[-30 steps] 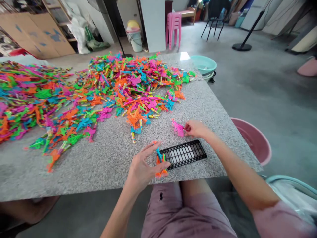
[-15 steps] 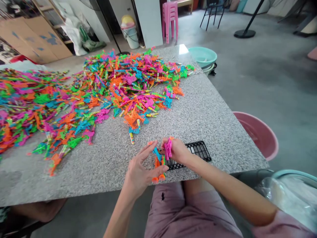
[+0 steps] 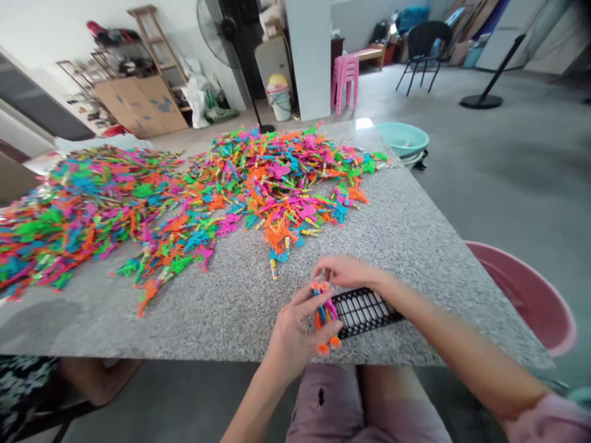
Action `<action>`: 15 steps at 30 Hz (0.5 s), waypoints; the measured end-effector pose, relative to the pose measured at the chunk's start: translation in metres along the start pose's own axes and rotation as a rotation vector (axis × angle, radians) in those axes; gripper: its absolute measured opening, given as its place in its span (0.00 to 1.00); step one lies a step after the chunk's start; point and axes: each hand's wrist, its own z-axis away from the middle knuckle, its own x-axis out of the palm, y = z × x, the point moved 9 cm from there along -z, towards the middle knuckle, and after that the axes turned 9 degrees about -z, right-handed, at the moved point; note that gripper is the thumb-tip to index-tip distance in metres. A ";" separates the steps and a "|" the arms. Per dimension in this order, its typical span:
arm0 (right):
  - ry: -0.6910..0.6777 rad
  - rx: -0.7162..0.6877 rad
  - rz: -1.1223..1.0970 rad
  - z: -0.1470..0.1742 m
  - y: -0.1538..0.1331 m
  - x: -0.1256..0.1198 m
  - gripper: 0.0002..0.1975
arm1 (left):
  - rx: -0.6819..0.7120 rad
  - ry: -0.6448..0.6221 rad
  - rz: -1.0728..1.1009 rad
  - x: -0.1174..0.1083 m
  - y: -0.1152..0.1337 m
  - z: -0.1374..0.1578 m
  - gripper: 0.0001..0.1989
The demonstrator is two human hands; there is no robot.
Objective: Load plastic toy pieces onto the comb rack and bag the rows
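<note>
My left hand [image 3: 298, 329] closes, thumb and fingers, around a small bundle of bright plastic toys [image 3: 325, 315] in orange, blue and pink. Orange cup-shaped tips stick out at both the near and far ends of this bundle. My right hand [image 3: 346, 271] is just beyond the bundle's far end, its fingertips pinched together; whatever they hold is hidden. Beneath my right wrist lies a black lattice basket [image 3: 364, 311], its left end beside the bundle.
A large heap of similar coloured toys [image 3: 277, 178] spreads over the speckled stone table [image 3: 392, 227]. Off its right edge are a pink basin [image 3: 521, 295] and a turquoise basin [image 3: 404, 136]. Another person's arm [image 3: 99, 378] shows at lower left.
The pink toy from my right hand is now against the bundle in my left. My right hand has moved to the bundle's far end. The camera view has shifted.
</note>
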 end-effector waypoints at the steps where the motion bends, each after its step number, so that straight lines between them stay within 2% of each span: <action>1: 0.013 -0.054 0.077 -0.020 -0.003 -0.003 0.18 | -0.014 -0.004 -0.013 -0.002 -0.001 0.000 0.23; 3: 0.036 -0.177 0.263 -0.065 -0.013 0.003 0.19 | -0.035 0.001 -0.025 -0.006 -0.003 0.002 0.23; 5: 0.015 -0.279 0.406 -0.104 -0.023 0.024 0.18 | -0.049 0.019 -0.013 -0.009 -0.005 0.003 0.25; 8: 0.023 -0.275 0.533 -0.128 -0.013 0.039 0.21 | -0.073 0.028 0.016 -0.010 -0.011 0.004 0.26; 11: 0.039 -0.246 0.543 -0.093 0.014 0.021 0.18 | -0.089 0.018 0.039 -0.009 -0.015 0.003 0.25; 15: 0.057 -0.183 0.442 -0.003 0.048 -0.025 0.22 | -0.110 -0.017 0.039 -0.007 -0.020 -0.001 0.23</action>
